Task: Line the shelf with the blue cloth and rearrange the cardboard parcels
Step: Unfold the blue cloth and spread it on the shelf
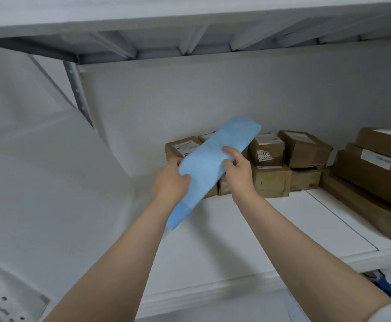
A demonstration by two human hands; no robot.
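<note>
A person reaches both bare forearms up and forward into a white shelving unit, holding a folded blue cloth [213, 163] in the air above the shelf [224, 228]. Far left of the cloth and higher up, a perforated grey post [78, 89] runs up to the upper shelf [166, 19]. The left hand [171, 180] grips the cloth's left long edge, with the thumb curled over the top face and the other fingers hidden beneath the fabric. The cloth is folded into a long strip and tilts diagonally. Its lower end hangs free below the left wrist, and its upper end rises to the right in front of the stacked goods. The right hand [238, 168] pinches the opposite long edge about midway, fingers bent over the top surface and thumb tucked against the fold. Both wrists are cocked slightly inward toward each other. Directly behind and to the right of the cloth, brown cardboard parcels [271, 163] sit stacked two high against the back wall. One carries a white label [264, 155] with large figures beginning "10", and the remaining print is too small to read. Further right of the cloth, a pile of larger flat cartons [371, 173] with white labels rests on the same shelf, their text illegible.
</note>
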